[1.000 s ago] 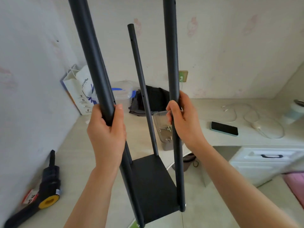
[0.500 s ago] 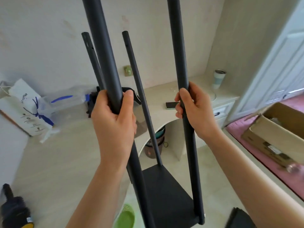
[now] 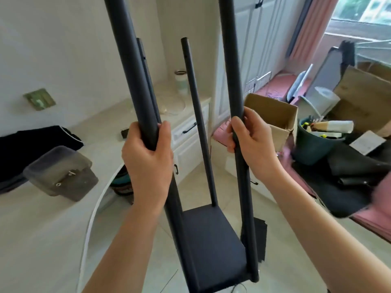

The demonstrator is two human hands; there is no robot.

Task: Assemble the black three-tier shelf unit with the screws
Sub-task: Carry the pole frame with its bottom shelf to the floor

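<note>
The black shelf unit hangs in front of me: several upright black poles rise from one black shelf board (image 3: 211,246) at the bottom. My left hand (image 3: 148,157) is closed around the near left pole (image 3: 127,66). Wrapped around the near right pole (image 3: 231,66) is my right hand (image 3: 251,144). Two thinner-looking far poles (image 3: 195,115) stand behind, one partly hidden by the left pole. A clear plastic box (image 3: 61,172) with a few screws inside sits on the desk at the left.
A white desk (image 3: 42,218) with drawers (image 3: 190,132) runs along the left. An open cardboard box (image 3: 273,115), a dark bin (image 3: 315,144) of items and black parts (image 3: 347,187) lie on the pink floor mat at the right. Tiled floor lies below the shelf.
The view has swung right, from the desk toward the cupboards, window and cardboard box. The shelf unit turned along with it. Both hands kept their grip on the near poles.
</note>
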